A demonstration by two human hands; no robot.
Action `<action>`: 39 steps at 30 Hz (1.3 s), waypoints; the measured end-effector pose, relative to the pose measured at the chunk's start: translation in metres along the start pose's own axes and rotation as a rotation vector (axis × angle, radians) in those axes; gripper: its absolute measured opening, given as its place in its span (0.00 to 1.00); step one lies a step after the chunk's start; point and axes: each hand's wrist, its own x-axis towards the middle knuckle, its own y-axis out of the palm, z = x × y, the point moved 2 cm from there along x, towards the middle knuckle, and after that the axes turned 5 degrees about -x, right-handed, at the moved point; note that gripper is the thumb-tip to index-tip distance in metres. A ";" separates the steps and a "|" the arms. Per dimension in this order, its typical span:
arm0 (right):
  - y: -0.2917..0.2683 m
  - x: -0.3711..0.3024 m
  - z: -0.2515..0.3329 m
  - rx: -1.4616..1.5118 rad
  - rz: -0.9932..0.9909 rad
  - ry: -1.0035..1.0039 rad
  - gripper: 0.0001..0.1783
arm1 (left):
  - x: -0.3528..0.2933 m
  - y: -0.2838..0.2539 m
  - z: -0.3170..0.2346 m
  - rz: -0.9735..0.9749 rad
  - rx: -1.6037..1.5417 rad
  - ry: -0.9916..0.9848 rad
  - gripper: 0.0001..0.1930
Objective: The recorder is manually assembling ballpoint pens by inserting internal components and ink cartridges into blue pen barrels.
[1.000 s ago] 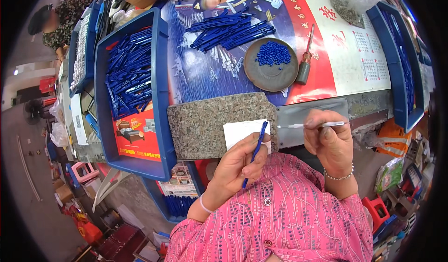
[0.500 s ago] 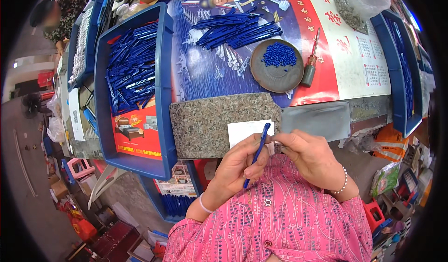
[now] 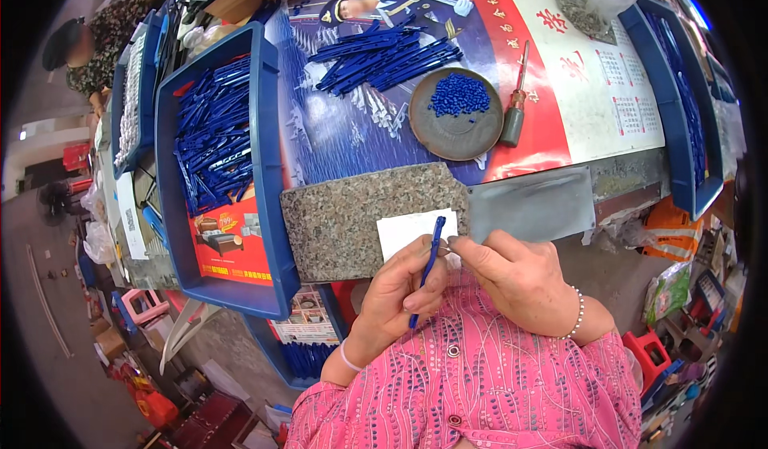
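Upright between the fingers of my left hand (image 3: pixel 394 293) is a slim blue plastic stick (image 3: pixel 427 277), its top end rising above the fingertips. My right hand (image 3: pixel 524 281) is pinched close beside the stick's upper part; whatever its fingertips hold is too small to make out. Just beyond both hands a white paper pad (image 3: pixel 398 231) lies on a speckled granite slab (image 3: pixel 340 225). Past the slab sits a round dark dish (image 3: pixel 454 143) with small blue beads (image 3: pixel 460 95). A loose pile of similar blue sticks (image 3: pixel 384 55) is spread behind the dish.
At left stands a blue tray (image 3: pixel 270 129) heaped with blue sticks, and another blue tray (image 3: pixel 660 73) is at the right. A screwdriver (image 3: pixel 513 121) lies right of the dish. A grey plate (image 3: pixel 532 207) borders the slab. Another person (image 3: pixel 120 37) is at far left.
The view has shifted slightly, so the table things sit a little further left. Both hands keep nearly the same pose around the blue stick.
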 end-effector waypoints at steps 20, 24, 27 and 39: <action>-0.002 -0.003 -0.002 0.027 -0.056 -0.016 0.22 | 0.000 0.010 0.002 -0.036 0.111 0.062 0.09; -0.001 -0.003 -0.003 0.027 -0.050 -0.007 0.22 | 0.000 0.011 0.002 -0.036 0.140 0.057 0.09; -0.002 -0.003 -0.003 0.032 -0.051 -0.005 0.22 | 0.000 0.013 0.002 -0.049 0.151 0.065 0.09; 0.000 -0.005 -0.003 0.012 -0.040 -0.013 0.23 | 0.001 0.010 0.004 -0.063 0.209 0.082 0.10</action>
